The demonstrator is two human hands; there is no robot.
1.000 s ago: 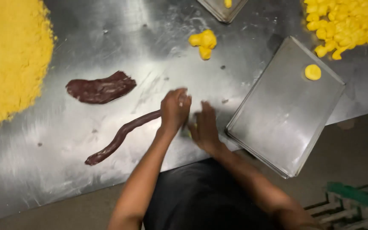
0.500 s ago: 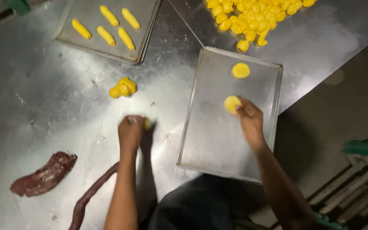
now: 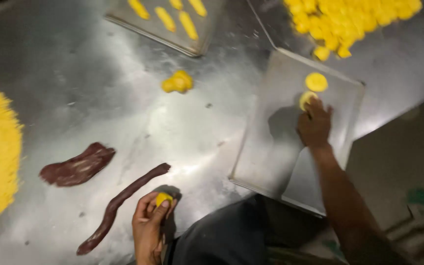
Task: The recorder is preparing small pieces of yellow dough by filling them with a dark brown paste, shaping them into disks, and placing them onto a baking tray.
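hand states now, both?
Left hand: closed on a small yellow dough piece.
Right hand: fingers on a yellow dough disc on the tray; whether it grips it cannot be told.

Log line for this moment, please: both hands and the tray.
left hand: holds small yellow piece | right hand: presses yellow disc onto metal tray | second disc on tray

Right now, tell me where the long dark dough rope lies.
The long dark dough rope lies on the steel table, lower left, between the dark flat slab and the left hand.
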